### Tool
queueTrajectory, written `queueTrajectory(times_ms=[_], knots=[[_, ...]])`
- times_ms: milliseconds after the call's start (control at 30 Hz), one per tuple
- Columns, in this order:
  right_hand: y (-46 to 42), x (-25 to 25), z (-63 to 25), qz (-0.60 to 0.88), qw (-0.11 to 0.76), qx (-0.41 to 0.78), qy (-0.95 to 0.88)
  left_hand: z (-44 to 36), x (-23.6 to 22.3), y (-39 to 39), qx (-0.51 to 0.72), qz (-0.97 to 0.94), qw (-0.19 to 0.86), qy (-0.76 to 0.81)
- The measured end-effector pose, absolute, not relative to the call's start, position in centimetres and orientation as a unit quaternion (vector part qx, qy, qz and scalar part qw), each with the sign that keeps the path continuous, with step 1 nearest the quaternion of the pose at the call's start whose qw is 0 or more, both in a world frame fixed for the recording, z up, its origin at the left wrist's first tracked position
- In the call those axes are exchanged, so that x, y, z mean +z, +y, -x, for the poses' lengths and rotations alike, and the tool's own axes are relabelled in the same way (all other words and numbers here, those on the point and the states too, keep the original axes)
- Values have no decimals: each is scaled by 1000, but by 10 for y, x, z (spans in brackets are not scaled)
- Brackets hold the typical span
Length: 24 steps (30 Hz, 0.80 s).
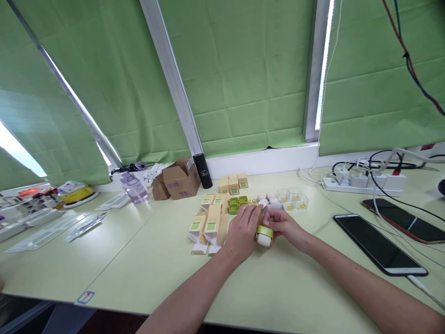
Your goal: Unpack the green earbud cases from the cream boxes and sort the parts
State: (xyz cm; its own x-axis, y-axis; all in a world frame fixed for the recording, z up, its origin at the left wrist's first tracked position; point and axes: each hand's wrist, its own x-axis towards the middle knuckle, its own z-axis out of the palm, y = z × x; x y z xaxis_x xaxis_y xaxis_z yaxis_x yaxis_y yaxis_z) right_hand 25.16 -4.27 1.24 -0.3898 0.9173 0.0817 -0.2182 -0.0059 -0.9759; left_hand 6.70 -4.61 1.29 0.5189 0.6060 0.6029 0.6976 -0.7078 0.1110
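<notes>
Between my two hands, near the middle of the table, is a small white piece with a yellow-green band round it. My left hand is wrapped round its left side, with the fingers curled over it. From the right, my right hand pinches it with thumb and fingertips, which partly hide it. Open kraft-coloured cartons with green labels lie left of my left hand. Just beyond my fingers are green square cups and several pale pink and white pieces, partly covered. Clear cups with yellow centres sit behind my right hand.
Small closed boxes stand at the back, beside a black cylinder and a brown cardboard box. A purple-tinted bottle is farther left. Two phones, cables and a power strip occupy the right side.
</notes>
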Motion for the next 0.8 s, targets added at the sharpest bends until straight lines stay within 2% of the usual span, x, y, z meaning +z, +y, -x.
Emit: queueTrajectory(times_ms=[133, 267, 367, 600, 800], knots=[[-39, 13, -254, 343, 461, 616, -538, -66, 11, -44, -320, 861, 86, -385], [-31, 18, -267, 378, 519, 541, -543, -61, 11, -38, -333, 833, 111, -429], [-30, 21, -277, 409, 524, 456, -592, -56, 13, -34, -348, 816, 117, -447], [-45, 30, -276, 504, 352, 189, -766, -50, 17, -32, -373, 789, 95, -480], [-55, 31, -266, 516, 262, 137, -804, -53, 15, -33, -410, 765, 29, -495]])
